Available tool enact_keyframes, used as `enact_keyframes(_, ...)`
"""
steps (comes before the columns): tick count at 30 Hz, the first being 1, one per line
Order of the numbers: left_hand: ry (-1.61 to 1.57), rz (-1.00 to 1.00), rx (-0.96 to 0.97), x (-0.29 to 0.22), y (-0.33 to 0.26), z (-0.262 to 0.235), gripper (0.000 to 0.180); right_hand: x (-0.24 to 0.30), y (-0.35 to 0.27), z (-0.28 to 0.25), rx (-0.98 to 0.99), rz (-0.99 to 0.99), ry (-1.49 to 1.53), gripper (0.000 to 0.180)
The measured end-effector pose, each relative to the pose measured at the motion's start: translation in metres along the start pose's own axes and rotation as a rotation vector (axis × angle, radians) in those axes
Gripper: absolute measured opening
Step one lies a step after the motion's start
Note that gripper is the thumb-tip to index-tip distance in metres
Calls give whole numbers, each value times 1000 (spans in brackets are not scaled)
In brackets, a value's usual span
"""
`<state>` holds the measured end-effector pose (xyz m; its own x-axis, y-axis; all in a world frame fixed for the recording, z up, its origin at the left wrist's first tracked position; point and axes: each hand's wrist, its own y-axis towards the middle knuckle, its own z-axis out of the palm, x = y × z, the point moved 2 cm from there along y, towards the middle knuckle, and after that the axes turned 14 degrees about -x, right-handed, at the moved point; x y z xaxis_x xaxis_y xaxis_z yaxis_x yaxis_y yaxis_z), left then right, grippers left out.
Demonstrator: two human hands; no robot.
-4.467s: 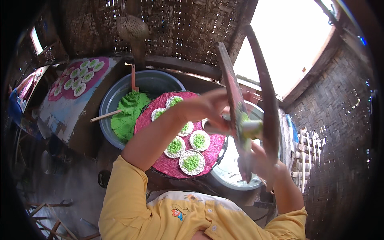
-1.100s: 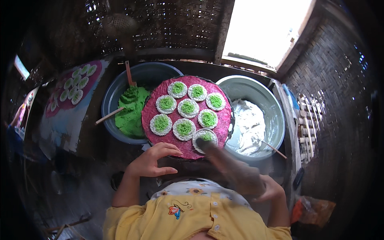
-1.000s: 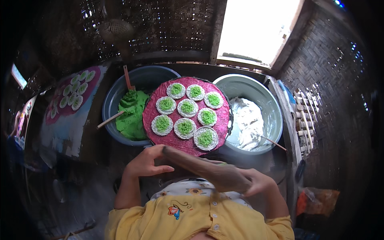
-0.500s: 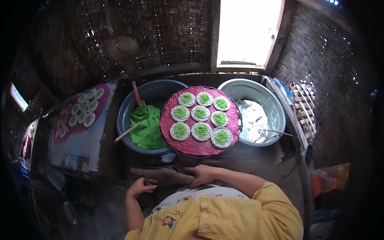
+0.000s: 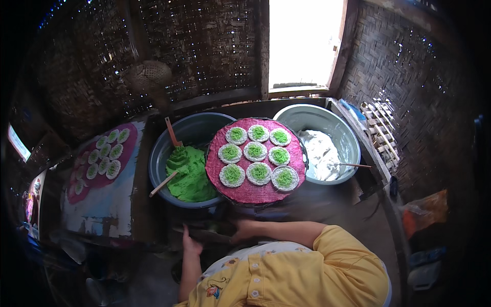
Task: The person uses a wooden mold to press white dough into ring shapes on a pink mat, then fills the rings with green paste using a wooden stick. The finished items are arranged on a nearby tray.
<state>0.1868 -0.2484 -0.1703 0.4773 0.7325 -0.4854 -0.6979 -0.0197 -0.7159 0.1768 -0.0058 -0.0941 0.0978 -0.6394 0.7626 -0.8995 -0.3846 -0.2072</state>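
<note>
Woven bamboo walls [image 5: 204, 46], bright window [image 5: 304, 41], dark wooden bench [image 5: 353, 204] under basins.

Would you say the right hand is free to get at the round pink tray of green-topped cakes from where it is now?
Probably yes. The right hand lies low just below the pink tray, with nothing visible between them. It seems to touch a dark flat thing, though blur hides the grip.

I see my left hand [image 5: 191, 244] low at about seven o'clock, forearm rising from the bottom edge, fingers pointing up. My right hand [image 5: 244, 231] sits near six o'clock, its yellow-sleeved arm bent across my chest; its fingers look curled, though shadow hides the grip.
</note>
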Motion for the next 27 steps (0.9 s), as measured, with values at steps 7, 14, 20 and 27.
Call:
enact_keyframes(7, 136, 108, 58, -46, 8, 15, 55, 51, 13, 37, 152, 437, 788, 80)
enact_keyframes(14, 237, -9, 149, -64, -38, -53, 65, 67, 16, 52, 382, -51, 458, 81)
enact_keyframes(20, 435, 274, -243, -36, -27, -99, 58, 58, -43, -91, -207, -583, 223, 17)
enact_keyframes(27, 508, 519, -278, -44, -8, -82, 32, -30, -84, -229, -947, 270, -284, 19)
